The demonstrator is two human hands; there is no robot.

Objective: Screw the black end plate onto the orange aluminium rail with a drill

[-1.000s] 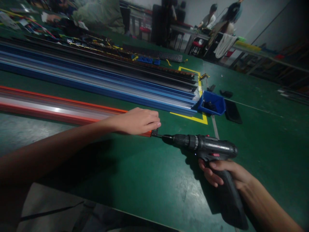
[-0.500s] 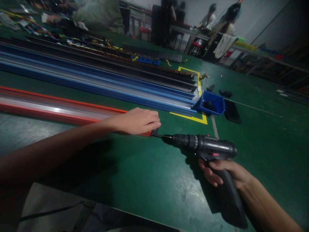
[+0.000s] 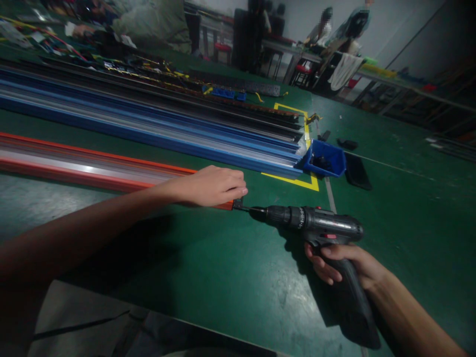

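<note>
My left hand [image 3: 217, 186] is closed over the right end of a long orange-red metal profile [image 3: 87, 168] lying on the green table. A small black end piece [image 3: 238, 203] sits at that end, partly covered by my fingers. In my right hand [image 3: 345, 263] is a black cordless drill [image 3: 316, 223], its handle wrapped by my fingers. The drill lies pointed left, and its long thin bit [image 3: 247, 208] reaches the black end piece. Whether the bit's tip sits in a screw is too small to tell.
Behind lie long blue profiles [image 3: 167, 134] and black ones. A blue bin [image 3: 327, 158] with dark small parts stands at their right end, near yellow tape [image 3: 293, 184] and a black flat object [image 3: 357, 171]. Other people sit at tables in the background.
The drill and my right hand have shifted very slightly to the left. My left hand and the orange-red profile have stayed in place.
</note>
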